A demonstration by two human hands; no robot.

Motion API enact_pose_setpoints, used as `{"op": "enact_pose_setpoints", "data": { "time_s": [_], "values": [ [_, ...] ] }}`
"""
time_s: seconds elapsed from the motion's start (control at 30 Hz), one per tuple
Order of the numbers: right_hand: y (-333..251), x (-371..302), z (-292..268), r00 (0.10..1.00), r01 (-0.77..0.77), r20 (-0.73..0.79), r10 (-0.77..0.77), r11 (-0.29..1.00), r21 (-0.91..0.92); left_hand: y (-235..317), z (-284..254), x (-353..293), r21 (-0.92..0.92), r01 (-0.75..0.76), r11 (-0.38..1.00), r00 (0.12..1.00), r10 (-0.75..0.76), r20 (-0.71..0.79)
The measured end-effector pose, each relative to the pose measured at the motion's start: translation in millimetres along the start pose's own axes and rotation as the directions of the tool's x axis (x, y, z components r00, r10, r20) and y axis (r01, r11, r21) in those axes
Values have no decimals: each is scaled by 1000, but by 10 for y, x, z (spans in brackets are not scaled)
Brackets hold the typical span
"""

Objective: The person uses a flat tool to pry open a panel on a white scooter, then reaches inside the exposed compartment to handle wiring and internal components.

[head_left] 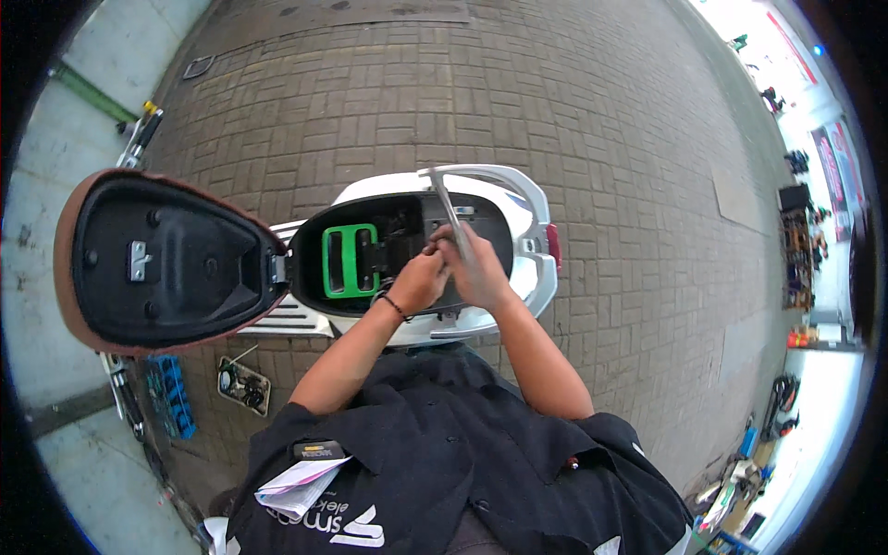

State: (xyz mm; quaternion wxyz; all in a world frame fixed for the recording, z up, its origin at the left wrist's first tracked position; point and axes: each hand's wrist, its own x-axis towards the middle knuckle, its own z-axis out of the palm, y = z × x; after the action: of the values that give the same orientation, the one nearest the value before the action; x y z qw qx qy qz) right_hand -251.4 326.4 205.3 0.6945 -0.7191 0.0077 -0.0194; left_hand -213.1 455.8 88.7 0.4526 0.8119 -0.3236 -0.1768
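Observation:
Above the open black storage well (310, 264) of a white scooter (365, 190), my two hands meet. My right hand (476, 270) is closed round a long grey metal bar (445, 199), which slants up and away past the well's far rim. My left hand (421, 280) presses against the right one with its fingers closed; whatever they grip is hidden. Just left of the hands, a green frame (347, 262) with a black middle sits in the well. The scooter's brown seat (69, 250) is hinged open to the left, black underside showing.
A small tray (264, 407) of parts and a blue crate (171, 398) stand on the paving (638, 250) at lower left. The red tail light (554, 246) lies at the scooter's right end. Shelves (797, 245) with goods line the far right.

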Motion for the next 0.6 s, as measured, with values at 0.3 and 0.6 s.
{"op": "enact_pose_setpoints", "data": {
  "time_s": [0.3,0.6],
  "values": [
    [-428,-105,270,970,197,96,-223,954,226,365,-319,-181,13,-165,986,939,161,-303],
    [-138,170,1288,952,-306,164,259,822,481,-497,-1297,-1054,19,121,992,885,-99,-456]
  ]
}}
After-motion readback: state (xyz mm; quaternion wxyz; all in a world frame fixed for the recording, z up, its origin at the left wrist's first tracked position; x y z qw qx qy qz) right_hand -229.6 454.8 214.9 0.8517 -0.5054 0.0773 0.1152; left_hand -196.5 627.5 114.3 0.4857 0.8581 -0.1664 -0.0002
